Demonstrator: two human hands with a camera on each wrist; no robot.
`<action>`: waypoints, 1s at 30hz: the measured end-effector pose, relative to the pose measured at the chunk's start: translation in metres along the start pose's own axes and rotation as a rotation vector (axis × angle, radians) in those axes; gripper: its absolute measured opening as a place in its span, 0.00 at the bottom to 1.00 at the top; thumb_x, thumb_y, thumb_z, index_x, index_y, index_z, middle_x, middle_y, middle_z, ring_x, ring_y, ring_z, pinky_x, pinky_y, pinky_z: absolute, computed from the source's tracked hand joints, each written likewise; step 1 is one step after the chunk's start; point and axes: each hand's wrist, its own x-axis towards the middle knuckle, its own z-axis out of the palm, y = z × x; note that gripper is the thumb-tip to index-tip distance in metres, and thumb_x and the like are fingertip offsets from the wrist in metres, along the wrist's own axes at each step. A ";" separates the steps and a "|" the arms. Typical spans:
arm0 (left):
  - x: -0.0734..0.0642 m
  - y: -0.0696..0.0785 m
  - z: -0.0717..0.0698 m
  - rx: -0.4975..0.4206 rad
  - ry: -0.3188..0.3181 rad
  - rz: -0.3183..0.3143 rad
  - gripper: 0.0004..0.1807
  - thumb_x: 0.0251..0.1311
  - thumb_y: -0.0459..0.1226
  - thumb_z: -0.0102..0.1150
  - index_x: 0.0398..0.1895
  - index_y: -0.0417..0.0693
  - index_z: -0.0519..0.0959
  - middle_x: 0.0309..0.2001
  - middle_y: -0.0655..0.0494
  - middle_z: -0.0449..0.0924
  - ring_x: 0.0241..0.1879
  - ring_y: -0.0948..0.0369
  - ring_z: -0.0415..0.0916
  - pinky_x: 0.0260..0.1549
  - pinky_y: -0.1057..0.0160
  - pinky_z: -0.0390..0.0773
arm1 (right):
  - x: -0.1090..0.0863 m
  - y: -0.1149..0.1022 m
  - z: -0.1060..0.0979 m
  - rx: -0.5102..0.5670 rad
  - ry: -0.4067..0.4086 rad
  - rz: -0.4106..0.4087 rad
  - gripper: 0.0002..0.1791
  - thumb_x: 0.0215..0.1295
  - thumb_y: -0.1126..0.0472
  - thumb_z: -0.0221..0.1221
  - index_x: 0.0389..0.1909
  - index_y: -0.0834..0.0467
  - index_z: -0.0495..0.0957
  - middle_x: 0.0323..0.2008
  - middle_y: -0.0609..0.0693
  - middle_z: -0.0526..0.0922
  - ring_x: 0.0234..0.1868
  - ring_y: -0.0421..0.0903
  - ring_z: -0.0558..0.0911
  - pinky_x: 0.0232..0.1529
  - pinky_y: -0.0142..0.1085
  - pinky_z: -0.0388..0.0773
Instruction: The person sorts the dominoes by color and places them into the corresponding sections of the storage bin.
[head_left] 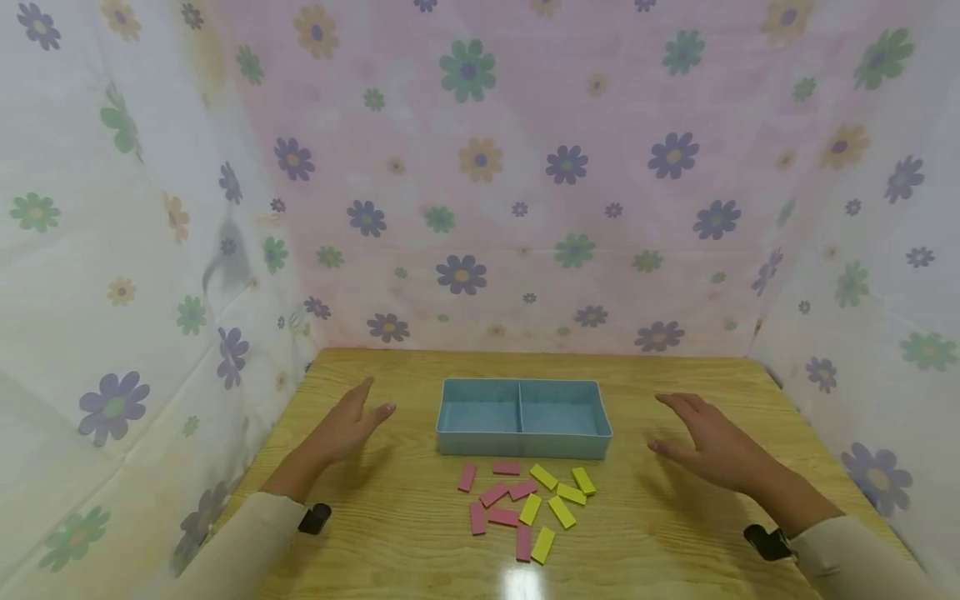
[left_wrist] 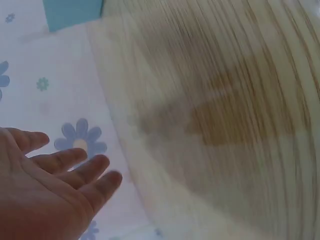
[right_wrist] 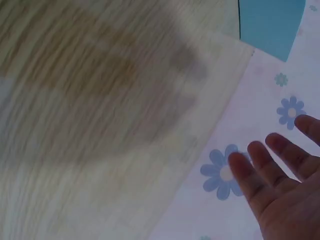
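A light blue tray (head_left: pixel 522 445) with two compartments stands in the middle of the wooden table; both compartments show bare floors. In front of it lie several pink blocks (head_left: pixel 503 517) on the left and several yellow blocks (head_left: pixel 561 512) on the right, flat and scattered at different angles. My left hand (head_left: pixel 341 431) hovers over the table left of the tray, fingers extended and holding nothing. To the tray's right, my right hand (head_left: pixel 712 446) is held likewise, with nothing in it. Each wrist view shows spread, relaxed fingers (left_wrist: pixel 102 185) and a corner of the tray (right_wrist: pixel 272 25).
Flower-patterned cloth (head_left: pixel 525 192) encloses the table (head_left: pixel 390 533) at the back and on both sides. Black bands (head_left: pixel 315 518) sit on both wrists, at the cuffs of light sleeves. A bright reflection shows at the table's front.
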 end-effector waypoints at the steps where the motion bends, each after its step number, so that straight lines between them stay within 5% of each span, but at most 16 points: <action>1: 0.001 0.002 0.004 -0.037 0.002 -0.004 0.53 0.72 0.69 0.41 0.85 0.47 0.38 0.83 0.36 0.43 0.80 0.35 0.47 0.73 0.28 0.53 | 0.001 -0.001 0.003 0.028 0.003 -0.003 0.46 0.71 0.33 0.58 0.78 0.59 0.61 0.72 0.66 0.66 0.67 0.70 0.72 0.56 0.68 0.75; 6: 0.007 0.012 0.024 -0.187 0.031 -0.059 0.48 0.72 0.66 0.48 0.85 0.54 0.47 0.80 0.39 0.55 0.74 0.38 0.64 0.67 0.34 0.71 | 0.005 -0.010 0.016 0.167 0.012 0.028 0.37 0.72 0.41 0.62 0.72 0.60 0.70 0.63 0.61 0.77 0.54 0.58 0.83 0.46 0.51 0.86; 9: 0.009 0.017 0.035 -0.281 0.041 -0.064 0.45 0.71 0.65 0.52 0.83 0.56 0.54 0.79 0.40 0.59 0.73 0.38 0.66 0.62 0.41 0.78 | 0.009 -0.017 0.024 0.213 0.011 0.076 0.33 0.71 0.42 0.64 0.67 0.60 0.75 0.55 0.58 0.83 0.47 0.50 0.86 0.40 0.43 0.86; 17: 0.021 0.030 0.064 -0.648 0.018 -0.040 0.37 0.74 0.52 0.58 0.80 0.48 0.62 0.78 0.37 0.61 0.69 0.39 0.72 0.59 0.46 0.82 | 0.013 -0.033 0.038 0.431 -0.027 0.264 0.24 0.68 0.44 0.67 0.53 0.59 0.85 0.44 0.51 0.87 0.39 0.46 0.87 0.35 0.37 0.86; 22: 0.027 0.036 0.078 -0.708 0.089 -0.041 0.34 0.73 0.48 0.61 0.76 0.42 0.67 0.74 0.37 0.68 0.68 0.42 0.73 0.56 0.47 0.84 | 0.014 -0.041 0.044 0.578 -0.054 0.340 0.22 0.68 0.48 0.68 0.51 0.63 0.86 0.42 0.56 0.88 0.37 0.51 0.88 0.37 0.42 0.88; 30: 0.029 0.039 0.092 -0.783 0.154 -0.069 0.33 0.70 0.45 0.65 0.74 0.44 0.71 0.71 0.38 0.72 0.68 0.42 0.74 0.56 0.47 0.84 | 0.018 -0.041 0.055 0.699 -0.103 0.353 0.24 0.69 0.50 0.67 0.53 0.66 0.84 0.42 0.57 0.89 0.40 0.52 0.88 0.40 0.44 0.88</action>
